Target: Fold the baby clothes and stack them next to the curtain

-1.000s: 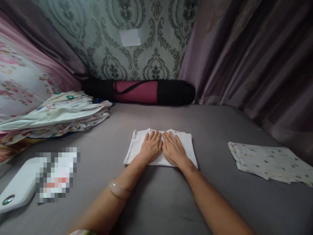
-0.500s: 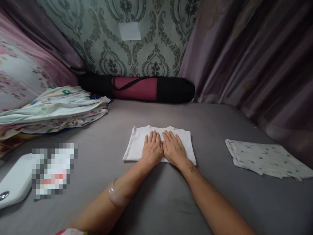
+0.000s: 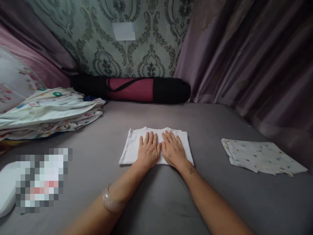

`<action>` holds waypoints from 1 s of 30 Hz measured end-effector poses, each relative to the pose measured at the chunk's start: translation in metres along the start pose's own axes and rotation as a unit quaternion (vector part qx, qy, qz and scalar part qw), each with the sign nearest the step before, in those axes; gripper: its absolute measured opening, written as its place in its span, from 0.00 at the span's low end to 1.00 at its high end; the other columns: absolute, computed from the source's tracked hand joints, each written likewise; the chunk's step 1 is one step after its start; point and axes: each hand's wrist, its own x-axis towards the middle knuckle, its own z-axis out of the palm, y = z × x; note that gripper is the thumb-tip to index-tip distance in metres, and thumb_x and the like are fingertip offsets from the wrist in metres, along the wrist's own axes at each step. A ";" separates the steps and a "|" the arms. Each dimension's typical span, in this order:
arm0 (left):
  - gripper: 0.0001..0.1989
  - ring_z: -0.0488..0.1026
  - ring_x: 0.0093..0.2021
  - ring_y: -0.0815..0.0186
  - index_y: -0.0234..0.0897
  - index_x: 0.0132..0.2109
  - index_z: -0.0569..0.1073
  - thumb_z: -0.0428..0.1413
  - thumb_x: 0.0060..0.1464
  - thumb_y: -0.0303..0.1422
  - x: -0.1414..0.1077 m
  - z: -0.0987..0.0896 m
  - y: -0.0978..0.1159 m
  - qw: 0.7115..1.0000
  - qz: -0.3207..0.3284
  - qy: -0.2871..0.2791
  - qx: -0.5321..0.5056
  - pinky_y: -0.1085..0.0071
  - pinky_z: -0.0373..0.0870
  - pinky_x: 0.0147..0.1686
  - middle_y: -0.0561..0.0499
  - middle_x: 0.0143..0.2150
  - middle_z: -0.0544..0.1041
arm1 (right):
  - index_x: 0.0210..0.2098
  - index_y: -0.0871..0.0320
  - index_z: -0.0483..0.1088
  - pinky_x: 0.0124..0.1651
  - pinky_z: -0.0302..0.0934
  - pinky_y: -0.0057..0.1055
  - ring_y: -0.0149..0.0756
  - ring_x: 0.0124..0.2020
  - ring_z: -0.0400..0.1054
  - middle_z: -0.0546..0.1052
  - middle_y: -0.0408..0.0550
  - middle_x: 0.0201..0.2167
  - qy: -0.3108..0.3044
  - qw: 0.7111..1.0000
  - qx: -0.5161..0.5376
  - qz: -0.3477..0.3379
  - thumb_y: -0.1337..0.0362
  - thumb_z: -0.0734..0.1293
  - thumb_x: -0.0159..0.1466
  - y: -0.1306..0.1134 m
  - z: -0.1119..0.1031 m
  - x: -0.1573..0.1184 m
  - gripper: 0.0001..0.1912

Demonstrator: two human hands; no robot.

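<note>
A folded white cloth (image 3: pixel 132 143) lies on the grey sheet (image 3: pixel 210 199), and the left hand (image 3: pixel 148 150) and right hand (image 3: pixel 173 148) rest flat on it, open, gripping nothing. Off to the right lies a folded patterned cloth (image 3: pixel 261 156); behind, a black-and-red bag (image 3: pixel 137 89).

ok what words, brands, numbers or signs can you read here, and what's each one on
None can be read.
Pixelated item: blurred out.
White sheet on the wall: no writing visible.
Left hand, right hand and right wrist: dark marks, too small to read.
</note>
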 end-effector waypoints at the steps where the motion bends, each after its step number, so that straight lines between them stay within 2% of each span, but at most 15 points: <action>1: 0.29 0.51 0.68 0.49 0.30 0.66 0.57 0.34 0.66 0.41 0.000 0.002 0.000 1.000 0.001 -0.010 0.001 0.45 0.47 0.63 0.38 0.68 0.57 | 0.66 0.62 0.56 0.68 0.36 0.46 0.43 0.68 0.44 0.54 0.50 0.68 -0.005 1.000 0.001 0.003 0.62 0.50 0.69 0.000 0.001 0.000 0.27; 6: 0.29 0.51 0.68 0.50 0.31 0.66 0.58 0.34 0.66 0.42 0.001 0.002 -0.002 1.000 -0.003 -0.016 0.005 0.46 0.49 0.63 0.38 0.68 0.57 | 0.65 0.62 0.56 0.68 0.36 0.43 0.40 0.69 0.44 0.54 0.50 0.68 0.004 1.000 0.008 0.006 0.62 0.50 0.70 0.004 0.001 -0.001 0.27; 10: 0.31 0.49 0.69 0.51 0.27 0.66 0.58 0.34 0.65 0.43 0.004 -0.001 -0.011 0.997 -0.055 0.040 0.023 0.47 0.45 0.65 0.34 0.68 0.56 | 0.65 0.71 0.54 0.67 0.36 0.46 0.46 0.69 0.43 0.53 0.61 0.67 0.056 0.995 -0.025 0.076 0.61 0.50 0.69 0.011 0.002 -0.002 0.29; 13: 0.33 0.50 0.68 0.47 0.23 0.65 0.57 0.35 0.64 0.45 0.007 0.003 -0.019 0.994 -0.098 0.027 0.027 0.44 0.46 0.63 0.30 0.67 0.57 | 0.64 0.76 0.54 0.66 0.39 0.49 0.52 0.68 0.44 0.54 0.67 0.66 0.052 0.992 -0.045 0.104 0.58 0.51 0.69 0.015 0.007 -0.002 0.31; 17: 0.35 0.50 0.68 0.45 0.21 0.65 0.58 0.34 0.64 0.46 0.009 0.007 -0.023 0.993 -0.112 -0.016 0.021 0.42 0.47 0.62 0.29 0.67 0.55 | 0.64 0.77 0.53 0.66 0.38 0.49 0.52 0.68 0.44 0.53 0.67 0.66 0.036 0.993 -0.052 0.102 0.58 0.51 0.70 0.015 0.009 -0.002 0.32; 22: 0.34 0.53 0.67 0.48 0.22 0.64 0.60 0.33 0.65 0.45 0.009 -0.008 -0.024 0.994 -0.103 -0.006 0.036 0.46 0.49 0.63 0.31 0.66 0.60 | 0.64 0.75 0.55 0.66 0.38 0.49 0.51 0.68 0.45 0.54 0.64 0.66 0.031 0.991 -0.045 0.123 0.57 0.49 0.70 0.020 0.000 0.000 0.31; 25: 0.32 0.52 0.68 0.49 0.24 0.64 0.61 0.32 0.65 0.43 0.010 -0.015 -0.036 0.992 -0.108 0.024 0.057 0.47 0.46 0.65 0.33 0.66 0.60 | 0.64 0.75 0.54 0.66 0.37 0.50 0.52 0.68 0.44 0.54 0.64 0.66 0.046 0.988 -0.055 0.137 0.57 0.48 0.70 0.029 -0.002 0.001 0.32; 30: 0.34 0.52 0.68 0.48 0.22 0.64 0.60 0.33 0.65 0.46 0.013 -0.004 -0.063 0.990 -0.138 -0.017 0.038 0.52 0.51 0.64 0.33 0.66 0.59 | 0.65 0.77 0.51 0.66 0.41 0.43 0.51 0.68 0.45 0.55 0.64 0.66 0.017 0.988 -0.045 0.149 0.55 0.48 0.70 0.041 0.006 0.002 0.34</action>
